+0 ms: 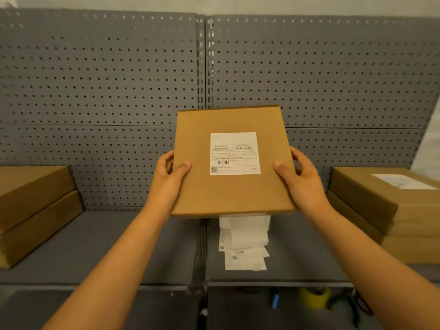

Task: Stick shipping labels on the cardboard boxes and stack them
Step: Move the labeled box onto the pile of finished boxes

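Cardboard box (234, 160), label (235, 153) uppermost, is gripped at both side edges by left hand (167, 177) and right hand (301, 177), seemingly for level carrying to the labelled stack (390, 210).

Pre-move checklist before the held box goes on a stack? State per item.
1. Label stuck on held box: ok, flat, centred.
2. Left hand grips box edge: ok.
3. Right hand grips opposite edge: ok.
4. Right stack top box labelled: ok.
5. Left stack labels: cannot tell, none visible.
6. Label strip on shelf, below box: ok, out of the way.
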The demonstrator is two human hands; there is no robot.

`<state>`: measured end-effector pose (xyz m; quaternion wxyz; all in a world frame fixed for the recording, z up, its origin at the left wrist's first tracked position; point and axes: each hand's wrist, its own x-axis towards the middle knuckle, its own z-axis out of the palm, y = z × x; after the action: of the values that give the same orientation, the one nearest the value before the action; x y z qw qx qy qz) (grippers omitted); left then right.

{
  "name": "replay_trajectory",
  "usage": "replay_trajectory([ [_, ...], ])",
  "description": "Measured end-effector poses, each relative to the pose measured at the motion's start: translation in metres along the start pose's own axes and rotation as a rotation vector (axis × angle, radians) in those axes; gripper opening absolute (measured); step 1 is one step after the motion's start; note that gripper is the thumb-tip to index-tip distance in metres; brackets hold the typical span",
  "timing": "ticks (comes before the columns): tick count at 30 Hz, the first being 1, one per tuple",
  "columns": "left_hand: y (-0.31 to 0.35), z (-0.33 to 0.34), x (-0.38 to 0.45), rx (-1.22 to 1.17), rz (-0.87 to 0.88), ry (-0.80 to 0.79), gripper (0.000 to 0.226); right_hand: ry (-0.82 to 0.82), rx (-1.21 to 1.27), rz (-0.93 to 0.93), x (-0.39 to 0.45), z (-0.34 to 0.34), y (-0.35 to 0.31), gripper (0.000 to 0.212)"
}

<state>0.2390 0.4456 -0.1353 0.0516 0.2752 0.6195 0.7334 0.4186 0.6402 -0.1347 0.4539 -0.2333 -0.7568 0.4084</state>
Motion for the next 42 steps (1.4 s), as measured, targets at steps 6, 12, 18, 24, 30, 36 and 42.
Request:
replay_trajectory([
  [6, 0.013, 0.037, -0.013, 0.017, 0.033, -0.046, 0.051, 0.036, 0.074, -0.007, 0.006, -0.041, 0.008, 0.060],
  [12, 0.023, 0.069, -0.010, 0.006, 0.061, -0.110, 0.057, 0.112, 0.098, -0.009, 0.010, -0.069, 0.011, 0.070],
  [18, 0.026, 0.106, -0.007, -0.004, 0.065, -0.179, 0.060, 0.189, 0.102, -0.035, 0.016, -0.102, 0.016, 0.054],
  [24, 0.033, 0.150, -0.016, 0.036, 0.093, -0.179, 0.058, 0.222, 0.140, -0.048, 0.024, -0.143, 0.027, 0.048],
  [30, 0.045, 0.215, -0.034, -0.007, 0.092, -0.147, 0.053, 0.211, 0.149, -0.076, 0.048, -0.205, 0.046, 0.049],
  [36, 0.052, 0.292, -0.063, -0.024, 0.079, -0.113, 0.055, 0.187, 0.117, -0.081, 0.075, -0.281, 0.069, 0.056],
  [42, 0.051, 0.359, -0.081, 0.015, 0.054, -0.117, 0.067, 0.152, 0.093, -0.019, 0.092, -0.346, 0.100, 0.048],
])
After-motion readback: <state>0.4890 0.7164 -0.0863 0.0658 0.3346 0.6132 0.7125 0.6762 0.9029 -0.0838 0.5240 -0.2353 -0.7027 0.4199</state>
